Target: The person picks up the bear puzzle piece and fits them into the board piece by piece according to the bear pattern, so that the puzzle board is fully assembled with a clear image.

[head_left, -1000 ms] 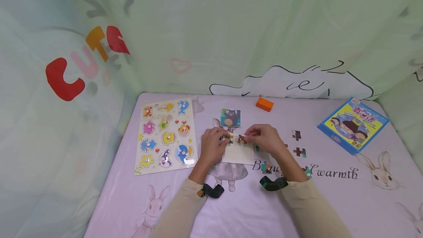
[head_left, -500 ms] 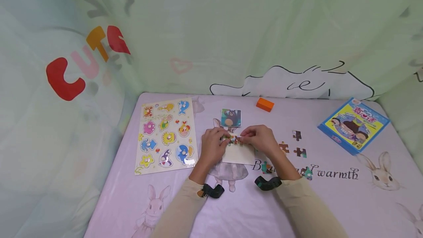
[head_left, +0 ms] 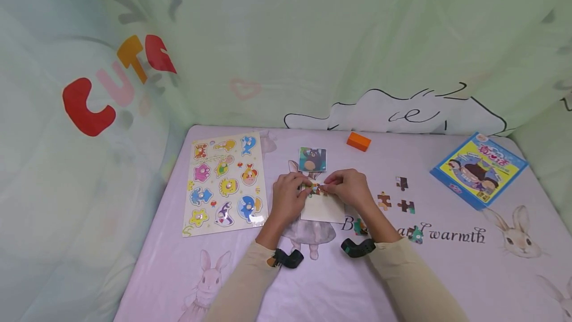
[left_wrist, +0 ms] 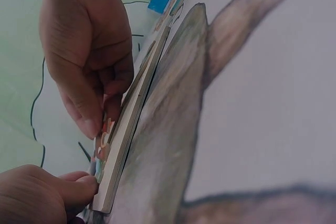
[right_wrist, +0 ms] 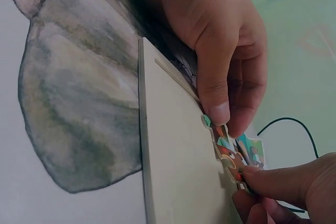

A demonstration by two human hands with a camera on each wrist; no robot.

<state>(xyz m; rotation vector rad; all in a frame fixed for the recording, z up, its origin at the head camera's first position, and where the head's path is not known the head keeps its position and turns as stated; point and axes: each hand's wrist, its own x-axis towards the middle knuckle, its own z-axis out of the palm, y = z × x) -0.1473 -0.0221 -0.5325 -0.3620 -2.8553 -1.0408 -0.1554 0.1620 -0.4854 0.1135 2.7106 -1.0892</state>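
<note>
In the head view my left hand [head_left: 289, 195] pinches a jigsaw piece with a green knob [right_wrist: 207, 121] at the upper left of a pale puzzle tray [head_left: 322, 208]. My right hand [head_left: 350, 188] comes from the other side and pinches a brown jigsaw piece [right_wrist: 234, 169] by its edge. The two pieces meet edge to edge; whether they are fully locked I cannot tell, since fingertips cover part of them. Behind the tray lies a square picture card of a bear [head_left: 312, 159].
Loose jigsaw pieces, among them an orange-brown piece [head_left: 384, 201] and a dark piece [head_left: 406, 206], lie right of the tray. An animal knob puzzle [head_left: 228, 187] is on the left. An orange block [head_left: 358, 141] and a blue box [head_left: 480, 169] stand farther back.
My right hand has moved left with the brown jigsaw piece, closing the gap to the piece under my left hand. The left hand has stayed in place.
</note>
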